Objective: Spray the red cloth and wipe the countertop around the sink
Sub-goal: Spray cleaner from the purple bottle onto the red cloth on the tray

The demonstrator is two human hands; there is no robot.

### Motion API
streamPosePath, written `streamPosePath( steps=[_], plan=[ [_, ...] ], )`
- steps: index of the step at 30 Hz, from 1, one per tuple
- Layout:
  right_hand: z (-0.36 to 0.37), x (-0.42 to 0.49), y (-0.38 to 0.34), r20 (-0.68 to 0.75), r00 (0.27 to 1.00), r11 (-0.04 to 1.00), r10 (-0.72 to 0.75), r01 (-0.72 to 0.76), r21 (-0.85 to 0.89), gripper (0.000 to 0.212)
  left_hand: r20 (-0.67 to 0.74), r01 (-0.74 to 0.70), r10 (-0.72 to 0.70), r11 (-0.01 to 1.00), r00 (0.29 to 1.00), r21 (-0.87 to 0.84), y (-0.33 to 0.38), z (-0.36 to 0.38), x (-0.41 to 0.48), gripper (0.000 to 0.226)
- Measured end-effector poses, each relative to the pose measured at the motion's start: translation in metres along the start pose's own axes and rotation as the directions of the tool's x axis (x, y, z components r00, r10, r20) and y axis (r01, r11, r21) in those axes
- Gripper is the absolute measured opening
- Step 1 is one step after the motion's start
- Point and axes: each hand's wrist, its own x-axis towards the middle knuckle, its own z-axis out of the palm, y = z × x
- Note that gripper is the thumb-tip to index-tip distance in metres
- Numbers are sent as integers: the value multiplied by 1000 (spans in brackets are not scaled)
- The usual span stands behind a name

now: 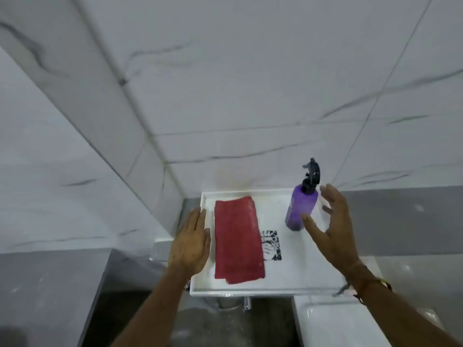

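The red cloth [238, 240] lies folded on the white tray [250, 289] at lower centre; the purple bottle [300, 209] stands upright at its right, black trigger on top. The right hand [330, 229] is spread wide beside the bottle, holding nothing; it should close round the body, finger to trigger, nozzle toward the cloth. The left hand [191, 240], flat and empty, rests at the tray's left edge and could steady it.

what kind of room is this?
Likely a bathroom or washroom: marble-look wall tiles meeting in a corner, a white glossy fixture at lower right, and a white tray holding a red cloth and a purple spray bottle.
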Motion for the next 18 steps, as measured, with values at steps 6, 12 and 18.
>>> streamPosePath(
  steps=[6, 12, 18],
  plan=[
    [24, 32, 15, -72, 995, 986, 70, -58, 154, 80, 59, 11, -10, 1000, 998, -14, -21, 28, 8, 59],
    [37, 59, 12, -128, 991, 985, -43, 63, 159, 57, 30, -11, 12, 999, 999, -34, -26, 35, 9, 62],
    [46, 69, 10, -211, 973, 985, -90, 118, 124, 52, 20, -21, 21, 1000, 1000, -23, -25, 34, 9, 61]
  ],
)
